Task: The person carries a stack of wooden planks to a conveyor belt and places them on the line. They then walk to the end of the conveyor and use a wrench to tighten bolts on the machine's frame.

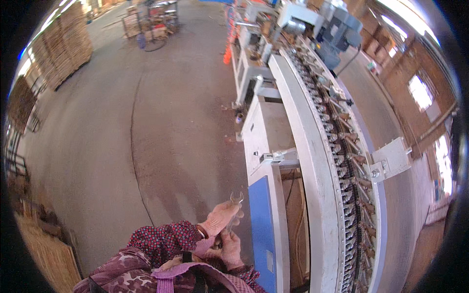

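Observation:
My left hand point(221, 217), in a pale knit work glove, is closed around a shiny metal open-end wrench point(237, 199). The forked jaw points up and away from me, past the fingers. Just below, my right hand point(231, 250) is gloved too, with its fingers curled in by the lower part of the wrench's shaft. What sits inside that right grip is mostly hidden. Both hands are held in front of my body, left of the long machine point(312, 195) and above the floor.
The machine's chain conveyor point(347, 195) runs away along my right, with a blue panel point(262, 229) close to my hands. Farther up it sits a grey motor point(337, 34). A dark cable point(133, 127) crosses the floor. Stacked wood sheets point(63, 41) stand far left.

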A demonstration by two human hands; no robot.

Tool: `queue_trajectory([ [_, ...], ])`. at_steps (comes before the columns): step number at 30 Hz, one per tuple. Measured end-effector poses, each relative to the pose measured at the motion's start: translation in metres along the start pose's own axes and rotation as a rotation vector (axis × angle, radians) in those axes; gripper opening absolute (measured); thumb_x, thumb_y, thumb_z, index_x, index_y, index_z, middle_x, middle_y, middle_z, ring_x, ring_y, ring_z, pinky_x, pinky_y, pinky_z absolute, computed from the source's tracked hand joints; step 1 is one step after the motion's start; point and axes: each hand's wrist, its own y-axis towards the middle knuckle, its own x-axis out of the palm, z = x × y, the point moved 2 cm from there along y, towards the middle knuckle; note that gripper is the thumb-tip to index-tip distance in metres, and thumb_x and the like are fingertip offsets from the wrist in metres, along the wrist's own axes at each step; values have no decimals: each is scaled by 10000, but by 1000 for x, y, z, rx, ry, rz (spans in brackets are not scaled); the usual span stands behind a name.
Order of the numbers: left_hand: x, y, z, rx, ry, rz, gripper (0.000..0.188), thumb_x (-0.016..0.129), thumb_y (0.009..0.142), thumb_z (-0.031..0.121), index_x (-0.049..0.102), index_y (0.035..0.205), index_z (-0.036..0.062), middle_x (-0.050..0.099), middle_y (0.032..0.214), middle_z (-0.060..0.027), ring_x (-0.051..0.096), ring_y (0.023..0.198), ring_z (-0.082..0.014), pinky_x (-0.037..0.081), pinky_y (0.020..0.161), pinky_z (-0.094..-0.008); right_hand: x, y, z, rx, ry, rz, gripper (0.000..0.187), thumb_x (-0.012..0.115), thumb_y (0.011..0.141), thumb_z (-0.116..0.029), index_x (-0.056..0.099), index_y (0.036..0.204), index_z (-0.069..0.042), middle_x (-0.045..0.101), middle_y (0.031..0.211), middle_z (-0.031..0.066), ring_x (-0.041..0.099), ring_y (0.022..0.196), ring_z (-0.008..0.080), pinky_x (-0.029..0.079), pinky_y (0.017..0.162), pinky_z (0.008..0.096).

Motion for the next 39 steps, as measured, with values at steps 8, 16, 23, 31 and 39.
queue_trajectory([
  [8, -18, 134, 94, 15, -53, 90, 234, 525, 923, 221, 557, 1073, 45, 625, 897, -77, 590, 735, -152, 522, 636, -288, 0, 155, -82, -157, -534, 11, 375, 497, 903, -396, 585, 1011, -48, 603, 780, 96, 558, 699, 253, 431, 644, 338],
  [16, 3, 217, 190, 11, 51, -57, 294, 560, 903, 292, 563, 1075, 54, 615, 889, -61, 578, 720, -144, 516, 661, -274, 44, 200, -194, -319, -414, 190, 313, 573, 889, -337, 605, 886, -26, 581, 713, 25, 512, 601, 112, 407, 533, 262],
  [23, 23, 261, 186, -225, 366, -362, 312, 575, 894, 323, 571, 1048, 52, 626, 864, -46, 568, 658, -110, 493, 603, -235, 46, 235, -177, -367, 26, 470, 310, 558, 906, -330, 608, 906, -24, 573, 695, 5, 522, 584, 93, 413, 509, 235],
  [31, 31, 284, 180, -321, 640, -587, 290, 502, 923, 329, 578, 970, 53, 633, 826, -38, 567, 614, -103, 452, 521, -247, 58, 250, -149, -370, -717, 673, 286, 581, 806, -121, 528, 1084, -80, 614, 847, 121, 605, 739, 273, 479, 611, 343],
  [39, 5, 301, 190, -268, 624, -535, 356, 508, 895, 391, 597, 905, 46, 648, 813, -38, 583, 598, -121, 471, 543, -255, 88, 275, -170, -180, 458, 632, 385, 616, 837, -373, 550, 935, -7, 609, 822, 80, 591, 702, 184, 492, 618, 334],
])
